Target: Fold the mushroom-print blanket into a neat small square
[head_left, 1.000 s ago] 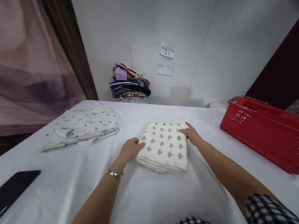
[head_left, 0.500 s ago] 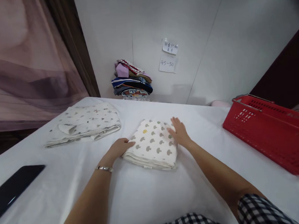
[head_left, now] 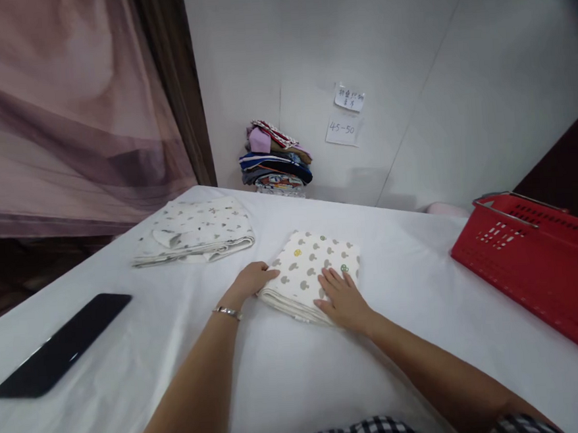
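A folded white cloth (head_left: 316,257) printed with grey mushrooms, plus a few yellow and green ones, lies on the white-covered table (head_left: 300,380) in front of me. At its left edge, my left hand (head_left: 251,282) has its fingers closed round the side, with the thumb over the top. My right hand (head_left: 341,298) rests flat across the near right part of the cloth, fingers stretched out. Layered edges show along the cloth's near side. Farther left lies another white cloth (head_left: 205,225) with small scattered prints, loosely folded.
A red plastic basket (head_left: 535,272) with a metal handle stands at the right. On the left lies a flat black panel (head_left: 63,344). Folded fabrics (head_left: 275,158) are stacked by the wall, near paper labels (head_left: 342,130). A pink curtain (head_left: 54,107) hangs at the left.
My right hand has slid from the cloth's far right edge toward its near right part. My left hand stays at the left edge. The camera view has shifted left.
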Demonstrator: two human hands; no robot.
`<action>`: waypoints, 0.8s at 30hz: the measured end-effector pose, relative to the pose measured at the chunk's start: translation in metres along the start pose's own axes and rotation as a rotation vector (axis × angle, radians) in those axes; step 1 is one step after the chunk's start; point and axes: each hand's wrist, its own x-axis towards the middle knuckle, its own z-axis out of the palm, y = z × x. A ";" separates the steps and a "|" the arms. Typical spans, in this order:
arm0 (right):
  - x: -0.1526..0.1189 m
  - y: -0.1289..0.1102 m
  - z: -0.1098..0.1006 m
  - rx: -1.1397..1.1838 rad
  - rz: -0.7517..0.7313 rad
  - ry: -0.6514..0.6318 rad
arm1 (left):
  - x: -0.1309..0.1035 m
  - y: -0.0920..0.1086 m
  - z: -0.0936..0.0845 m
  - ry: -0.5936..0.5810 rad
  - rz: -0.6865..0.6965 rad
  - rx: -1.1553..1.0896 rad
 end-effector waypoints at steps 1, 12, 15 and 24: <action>-0.003 -0.002 0.003 0.020 -0.006 -0.020 | -0.001 0.001 0.000 0.002 0.005 0.005; 0.004 0.070 -0.003 1.094 0.577 0.541 | -0.008 0.007 0.003 0.075 0.029 0.057; 0.008 0.079 -0.002 1.429 0.657 0.469 | -0.009 0.007 0.004 0.076 0.001 -0.089; 0.027 0.099 -0.009 1.218 0.721 0.255 | -0.012 0.011 0.007 -0.088 -0.127 -0.590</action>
